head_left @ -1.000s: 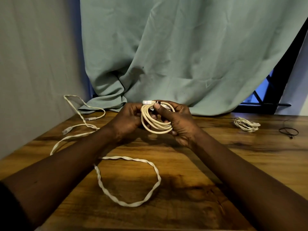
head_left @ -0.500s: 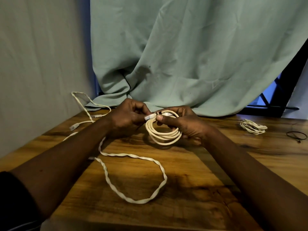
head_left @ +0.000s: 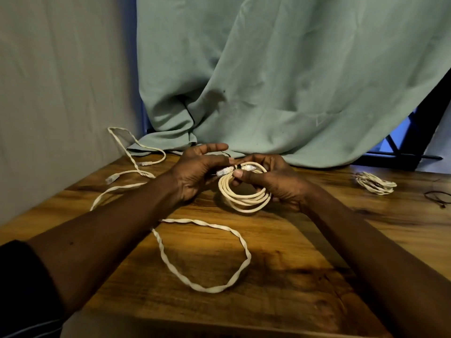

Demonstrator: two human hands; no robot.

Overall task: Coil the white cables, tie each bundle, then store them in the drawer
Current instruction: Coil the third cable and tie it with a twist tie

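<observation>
A coiled white cable hangs in several loops just above the wooden table. My right hand pinches the top of the coil, thumb over the loops. My left hand grips the cable's clear plug end at the coil's top left, index finger raised. A loose flat white cable lies in a big loop on the table in front of my arms and runs off to the back left. A finished coiled bundle rests at the far right.
A green curtain hangs behind the table and drapes onto its back edge. A grey wall bounds the left side. A thin dark tie lies near the right edge. The drawer is not in view.
The coil has dropped from an upright hold to hanging lower toward the table. My left hand has shifted from the coil's side to pinching the plug end at its top.
</observation>
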